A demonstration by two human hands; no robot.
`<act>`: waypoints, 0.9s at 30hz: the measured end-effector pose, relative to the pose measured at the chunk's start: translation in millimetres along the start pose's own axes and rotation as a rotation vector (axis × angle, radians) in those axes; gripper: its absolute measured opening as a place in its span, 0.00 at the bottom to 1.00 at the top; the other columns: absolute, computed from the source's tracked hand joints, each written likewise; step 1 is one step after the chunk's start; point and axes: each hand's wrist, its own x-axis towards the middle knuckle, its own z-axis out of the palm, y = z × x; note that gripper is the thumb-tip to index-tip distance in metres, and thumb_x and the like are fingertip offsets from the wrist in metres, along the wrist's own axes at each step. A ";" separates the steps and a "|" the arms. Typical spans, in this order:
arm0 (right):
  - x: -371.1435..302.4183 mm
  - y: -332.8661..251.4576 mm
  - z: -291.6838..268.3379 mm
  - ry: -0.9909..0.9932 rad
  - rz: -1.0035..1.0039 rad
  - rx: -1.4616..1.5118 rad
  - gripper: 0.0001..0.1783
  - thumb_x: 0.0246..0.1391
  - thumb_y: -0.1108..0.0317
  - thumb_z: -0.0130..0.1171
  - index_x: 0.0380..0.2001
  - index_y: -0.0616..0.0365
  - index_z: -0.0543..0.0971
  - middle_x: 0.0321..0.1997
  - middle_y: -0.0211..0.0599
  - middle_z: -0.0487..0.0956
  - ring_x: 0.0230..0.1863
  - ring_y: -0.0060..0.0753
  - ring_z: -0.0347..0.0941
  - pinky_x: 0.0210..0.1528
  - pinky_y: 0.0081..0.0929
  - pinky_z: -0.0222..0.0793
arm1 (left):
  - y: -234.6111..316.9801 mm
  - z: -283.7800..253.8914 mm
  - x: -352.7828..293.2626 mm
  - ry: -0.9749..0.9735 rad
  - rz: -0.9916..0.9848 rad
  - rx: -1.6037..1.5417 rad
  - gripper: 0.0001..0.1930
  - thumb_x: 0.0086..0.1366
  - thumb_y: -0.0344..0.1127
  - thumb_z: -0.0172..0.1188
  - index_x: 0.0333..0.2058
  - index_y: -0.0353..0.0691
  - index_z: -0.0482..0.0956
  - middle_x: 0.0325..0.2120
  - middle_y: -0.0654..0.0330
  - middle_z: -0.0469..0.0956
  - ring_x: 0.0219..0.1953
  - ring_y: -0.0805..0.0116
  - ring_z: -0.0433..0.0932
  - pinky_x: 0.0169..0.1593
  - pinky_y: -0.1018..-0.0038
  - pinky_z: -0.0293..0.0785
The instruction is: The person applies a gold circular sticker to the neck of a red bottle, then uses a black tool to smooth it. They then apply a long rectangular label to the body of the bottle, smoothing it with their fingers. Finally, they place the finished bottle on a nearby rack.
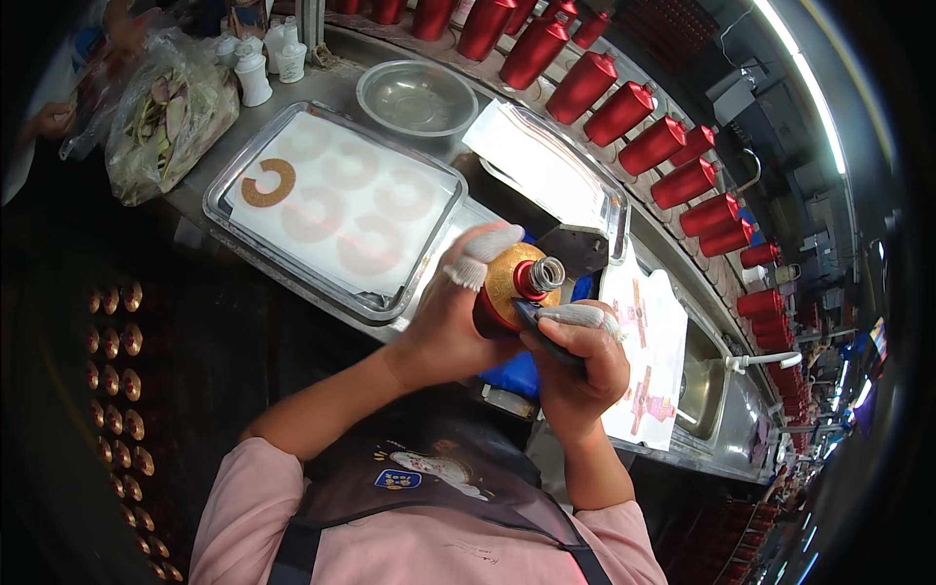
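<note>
My left hand [453, 302] is wrapped round a red bottle [487, 322], holding it tilted in front of my chest. The bottle's shoulder [507, 273] is covered in gold, and its bare threaded mouth points up and right. White coverings sit on some fingertips of both hands. My right hand [585, 366] grips a small dark, flat-edged tool [531, 317], its tip against the shoulder just below the red neck. The tool's exact kind is hard to make out. Left of the bottle, a gold C-shaped decal [267, 183] lies on a white sheet in a metal tray [219, 200].
A metal basin [417, 97] stands behind the tray, with white sheets [531, 146] beside it. Red bottles [624, 112] line the far shelf. A sink [702, 390] with a white tap lies right. At left are a plastic bag of leaves [161, 127] and another person's hand [56, 119].
</note>
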 end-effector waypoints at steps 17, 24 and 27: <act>-10.2 2.9 -5.3 0.033 0.010 0.048 0.18 0.40 0.86 0.73 0.37 0.60 0.83 0.35 0.41 0.83 0.37 0.41 0.79 0.38 0.30 0.74 | 5.4 6.7 0.1 0.082 0.119 0.340 0.43 0.45 0.39 0.79 0.60 0.41 0.68 0.58 0.46 0.66 0.57 0.45 0.70 0.61 0.57 0.68; -9.3 -7.4 7.2 0.080 -0.153 -0.142 0.17 0.41 0.83 0.68 0.38 0.59 0.84 0.36 0.39 0.82 0.36 0.42 0.78 0.39 0.35 0.74 | -6.7 -4.2 -1.4 -0.090 0.005 0.128 0.39 0.47 0.39 0.79 0.58 0.39 0.72 0.53 0.54 0.76 0.56 0.50 0.74 0.60 0.59 0.70; -15.2 -13.0 9.5 -0.047 -0.240 0.027 0.22 0.36 0.86 0.68 0.39 0.59 0.85 0.37 0.39 0.83 0.36 0.41 0.78 0.40 0.34 0.75 | -13.3 4.6 -6.0 0.035 0.203 0.218 0.42 0.46 0.40 0.80 0.60 0.41 0.71 0.54 0.53 0.73 0.56 0.52 0.73 0.60 0.60 0.71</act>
